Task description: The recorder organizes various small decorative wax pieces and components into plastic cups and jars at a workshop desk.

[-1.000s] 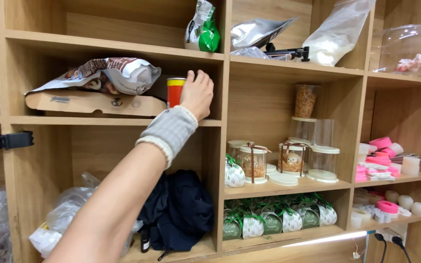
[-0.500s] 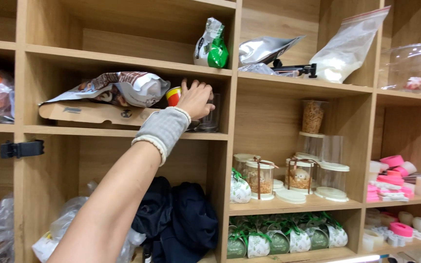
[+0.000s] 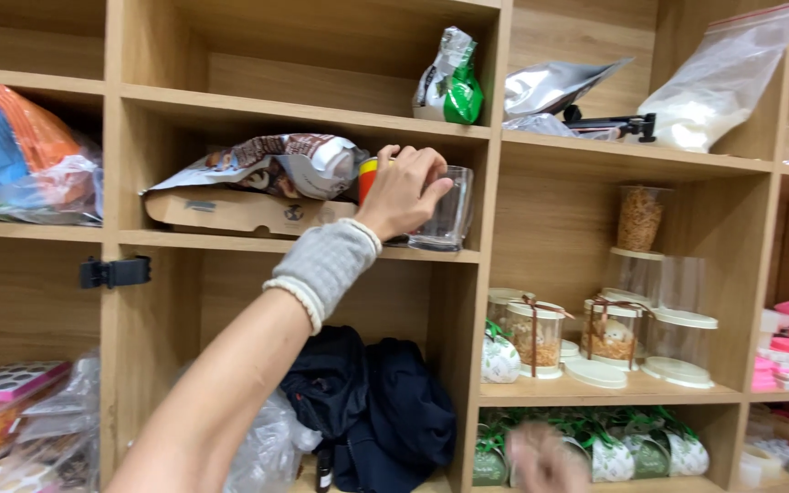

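Near, bottom edge: right hand (image 3: 541, 456), blurred; whether spread or closed cannot be told. Farther, on the middle shelf (image 3: 303, 245): left hand (image 3: 404, 190) curled around a red can (image 3: 368, 175), beside a clear glass (image 3: 445, 208) and snack bag (image 3: 276, 164).

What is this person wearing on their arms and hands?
The left hand is bare: no glove, ring or watch shows. A grey ribbed knit cuff with a paler edge wraps its wrist; the forearm is uncovered. The right hand is a blur at the bottom edge, so nothing worn can be told.
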